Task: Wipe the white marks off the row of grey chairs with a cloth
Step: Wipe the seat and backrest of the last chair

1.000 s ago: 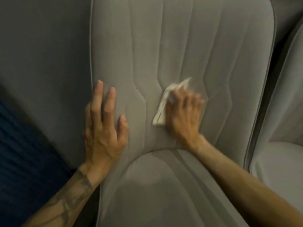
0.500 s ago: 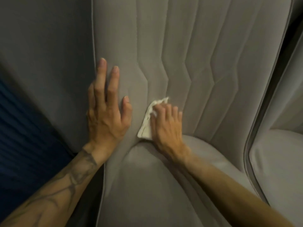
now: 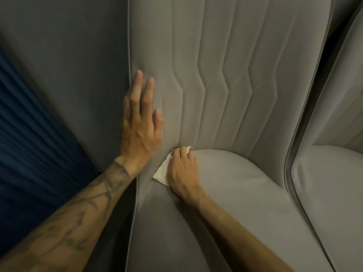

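- Here, a grey chair is viewed from above, and its backrest, stitched in zigzag channels, is taken as the landmark for everything else
- The left hand is laid flat against the backrest, low down and close to its left edge; the fingers are held straight and together, pointing up, and nothing is grasped by it
- The tattooed forearm behind that hand is stretched away from the backrest, down and to the left
- The cloth, white and crumpled, is pressed into the crease at the foot of the backrest, where the seat cushion begins, just below and to the right of the left hand
- The cloth is gripped by the right hand, whose fingers are curled over it; most of the cloth is covered, and only a corner at the fingertips and a flap at the hand's left side are left showing
- The two hands are placed near each other at the backrest's lower left, and no contact between them can be made out
- The rounded seat cushion is spread below the backrest, and the right forearm is laid across it
- To the right of the backrest, beyond a dark gap, a second grey chair is partly shown
- To the left of the backrest a plain grey panel is seen, and beyond it a dark blue pleated fabric
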Action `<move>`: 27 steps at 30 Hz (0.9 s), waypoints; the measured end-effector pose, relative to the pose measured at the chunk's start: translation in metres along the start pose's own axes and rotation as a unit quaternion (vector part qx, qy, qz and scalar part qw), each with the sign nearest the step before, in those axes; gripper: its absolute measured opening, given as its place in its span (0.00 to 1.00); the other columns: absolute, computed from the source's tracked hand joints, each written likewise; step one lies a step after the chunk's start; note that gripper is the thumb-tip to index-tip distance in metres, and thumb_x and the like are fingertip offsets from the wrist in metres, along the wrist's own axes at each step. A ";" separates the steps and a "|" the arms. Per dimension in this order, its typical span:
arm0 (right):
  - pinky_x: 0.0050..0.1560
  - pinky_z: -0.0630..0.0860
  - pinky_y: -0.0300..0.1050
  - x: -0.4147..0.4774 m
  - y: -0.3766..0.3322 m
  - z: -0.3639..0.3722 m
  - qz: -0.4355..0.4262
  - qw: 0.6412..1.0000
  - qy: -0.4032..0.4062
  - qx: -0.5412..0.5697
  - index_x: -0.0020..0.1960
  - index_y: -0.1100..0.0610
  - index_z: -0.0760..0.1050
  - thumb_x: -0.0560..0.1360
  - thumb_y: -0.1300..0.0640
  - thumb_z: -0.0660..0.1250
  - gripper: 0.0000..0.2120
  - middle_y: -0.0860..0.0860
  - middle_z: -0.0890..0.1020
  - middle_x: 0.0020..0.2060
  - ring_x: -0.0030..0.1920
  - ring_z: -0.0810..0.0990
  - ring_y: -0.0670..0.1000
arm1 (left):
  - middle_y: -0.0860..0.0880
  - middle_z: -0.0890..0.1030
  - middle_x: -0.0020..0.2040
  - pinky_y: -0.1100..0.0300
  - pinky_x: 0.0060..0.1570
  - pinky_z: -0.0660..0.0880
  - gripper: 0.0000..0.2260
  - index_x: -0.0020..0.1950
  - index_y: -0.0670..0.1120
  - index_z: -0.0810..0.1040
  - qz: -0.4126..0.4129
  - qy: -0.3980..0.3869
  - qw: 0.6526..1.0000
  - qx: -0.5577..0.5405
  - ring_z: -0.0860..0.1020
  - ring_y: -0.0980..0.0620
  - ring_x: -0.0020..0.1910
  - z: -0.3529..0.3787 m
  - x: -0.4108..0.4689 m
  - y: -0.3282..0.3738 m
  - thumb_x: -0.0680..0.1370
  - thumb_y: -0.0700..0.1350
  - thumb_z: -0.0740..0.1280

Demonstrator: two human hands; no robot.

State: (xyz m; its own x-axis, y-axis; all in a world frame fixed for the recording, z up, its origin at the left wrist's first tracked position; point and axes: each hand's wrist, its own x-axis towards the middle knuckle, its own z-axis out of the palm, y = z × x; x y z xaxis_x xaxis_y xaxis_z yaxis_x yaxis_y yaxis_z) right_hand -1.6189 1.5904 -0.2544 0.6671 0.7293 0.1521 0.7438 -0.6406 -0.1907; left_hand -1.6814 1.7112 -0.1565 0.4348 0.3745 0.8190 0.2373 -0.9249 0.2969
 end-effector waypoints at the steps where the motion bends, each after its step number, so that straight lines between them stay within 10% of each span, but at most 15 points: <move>1: 0.55 0.67 0.54 -0.007 -0.004 -0.002 -0.009 1.000 0.001 0.008 0.62 0.56 0.70 0.80 0.58 0.53 0.13 0.56 0.72 0.62 0.59 0.71 0.61 | 0.36 0.57 0.84 0.44 0.80 0.64 0.26 0.84 0.38 0.60 0.000 -0.020 1.000 0.001 0.60 0.40 0.84 -0.004 -0.005 0.000 0.86 0.39 0.61; 8: 0.55 0.69 0.57 -0.038 0.014 -0.023 -0.230 0.970 -0.064 0.056 0.62 0.53 0.72 0.84 0.52 0.55 0.11 0.55 0.73 0.62 0.56 0.72 0.61 | 0.43 0.53 0.87 0.46 0.79 0.66 0.29 0.85 0.41 0.59 -0.055 -0.195 0.979 0.022 0.64 0.41 0.82 -0.054 -0.093 0.018 0.84 0.40 0.63; 14: 0.58 0.67 0.54 -0.037 -0.016 -0.019 -0.085 0.995 -0.028 0.050 0.64 0.56 0.70 0.84 0.53 0.53 0.13 0.57 0.73 0.63 0.60 0.72 0.60 | 0.50 0.60 0.85 0.50 0.79 0.64 0.23 0.85 0.51 0.58 -0.319 -0.345 0.883 -0.019 0.67 0.49 0.79 -0.112 -0.207 0.026 0.89 0.51 0.51; 21: 0.57 0.70 0.55 -0.092 -0.037 -0.017 -0.177 0.981 -0.040 0.072 0.64 0.55 0.69 0.83 0.52 0.53 0.14 0.55 0.72 0.60 0.56 0.72 0.58 | 0.51 0.75 0.69 0.56 0.65 0.71 0.26 0.77 0.51 0.71 -0.412 -0.386 0.823 -0.066 0.74 0.55 0.61 -0.137 -0.229 0.040 0.84 0.62 0.54; 27: 0.54 0.72 0.55 -0.156 -0.061 -0.033 -0.292 0.948 -0.114 0.044 0.63 0.54 0.71 0.80 0.49 0.59 0.14 0.54 0.74 0.58 0.53 0.73 0.57 | 0.41 0.79 0.65 0.57 0.61 0.70 0.14 0.70 0.39 0.73 -0.402 -0.430 0.808 0.026 0.77 0.42 0.64 -0.164 -0.232 0.073 0.84 0.36 0.61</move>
State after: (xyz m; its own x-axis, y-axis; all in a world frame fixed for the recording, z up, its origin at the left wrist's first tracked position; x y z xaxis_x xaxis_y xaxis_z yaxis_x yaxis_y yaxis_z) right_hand -1.7673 1.5080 -0.2349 0.1080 0.9931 0.0453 0.9706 -0.0955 -0.2210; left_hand -1.9076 1.5461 -0.2444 0.5598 0.7802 -0.2792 0.7697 -0.3647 0.5240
